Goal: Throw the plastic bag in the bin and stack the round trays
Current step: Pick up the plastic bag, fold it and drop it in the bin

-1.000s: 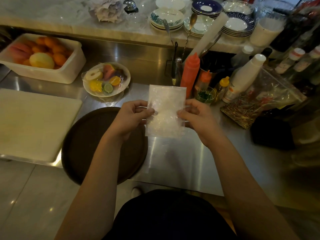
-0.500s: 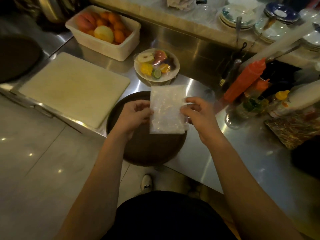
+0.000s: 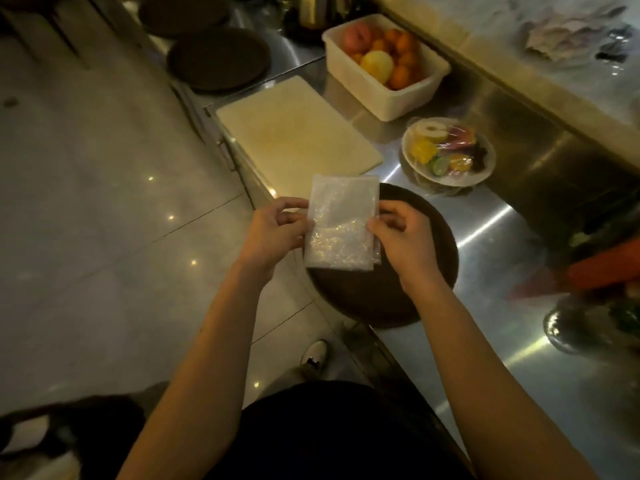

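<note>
Left hand [image 3: 273, 230] and right hand [image 3: 403, 237] pinching opposite edges of a plastic bag [image 3: 341, 223] above a round tray [image 3: 408, 292].

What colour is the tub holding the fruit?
White, or off-white in this dim light; the tub shows in the head view.

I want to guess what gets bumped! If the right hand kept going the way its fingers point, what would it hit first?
Its fingers point left into the bag they already pinch; beyond that, probably the left hand.
</note>
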